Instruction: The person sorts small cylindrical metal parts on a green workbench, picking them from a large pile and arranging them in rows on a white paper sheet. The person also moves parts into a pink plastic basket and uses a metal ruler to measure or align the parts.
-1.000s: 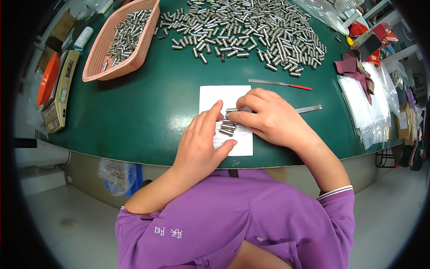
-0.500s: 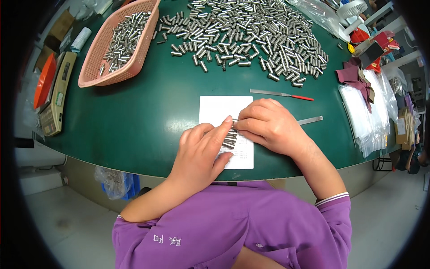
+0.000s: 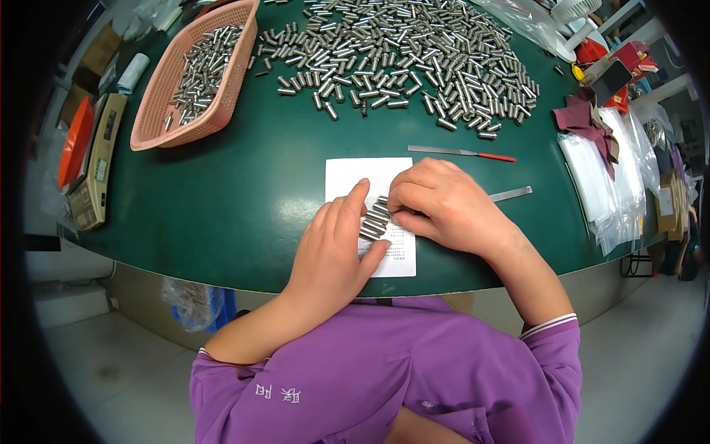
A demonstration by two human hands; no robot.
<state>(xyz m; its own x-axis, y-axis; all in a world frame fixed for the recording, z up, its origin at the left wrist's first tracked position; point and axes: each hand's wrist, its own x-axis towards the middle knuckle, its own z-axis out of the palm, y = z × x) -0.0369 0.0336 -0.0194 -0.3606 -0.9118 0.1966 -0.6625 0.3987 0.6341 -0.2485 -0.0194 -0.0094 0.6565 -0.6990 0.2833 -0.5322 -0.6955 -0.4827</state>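
Several short metal pins [image 3: 375,220] lie side by side in a slanted row on a printed white sheet of paper [image 3: 346,169]. At the row's left side is my left hand [image 3: 330,240], its thumb and fingers spread apart around the near and left ends. My right hand [image 3: 442,201] rests at the right side of the row, fingers curled and the fingertips at the pins' right ends. Whether it pinches a pin is hidden by the fingers. Beyond the sheet lies a flat file with a red handle [image 3: 494,157]; a flat metal strip [image 3: 512,194] lies right of my right hand.
A large heap of metal pins [image 3: 414,59] spreads over the far green table [image 3: 244,214]. A pink basket [image 3: 148,137] holding pins stands far left, beside a scale [image 3: 100,177] with an orange tray [image 3: 76,140]. Plastic bags [image 3: 592,181] and a maroon cloth [image 3: 580,122] lie right.
My left index finger has lifted off the pins and its thumb has spread away, so more of the row shows. My right hand has stayed at the row's right side.
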